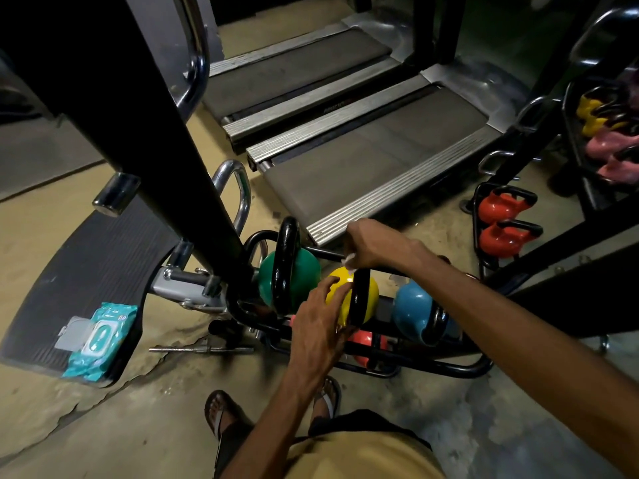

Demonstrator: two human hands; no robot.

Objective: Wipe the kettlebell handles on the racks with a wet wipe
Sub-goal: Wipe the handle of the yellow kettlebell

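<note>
Yellow kettlebell (371, 288): on the top tier of the low black rack (453, 367), in the middle of the row, its black handle (359, 299) standing up.
Wet wipe (348, 260): white, bunched at the top of that handle, just under the right hand.
Right hand (373, 247): clenched round the wet wipe, holding it at the top of the handle.
Left hand (320, 323): released, its fingers stretched flat against the yellow kettlebell's near-left side.
Green kettlebell (304, 274): at the rack's left end, just beside the yellow one.
Blue kettlebell (411, 309): at the rack's right end.
Orange kettlebell (363, 340): on the lower tier, mostly hidden by the rack's bars.
Wipes pack (100, 340): teal, lid flipped up, on the near corner of the black mat (86, 257), well apart from the rack.
Metal rod (204, 349): on the floor between mat and rack.
Treadmills (373, 160): two, side by side beyond the rack.
Red kettlebells (501, 209): two, stacked in a stand to the right.
</note>
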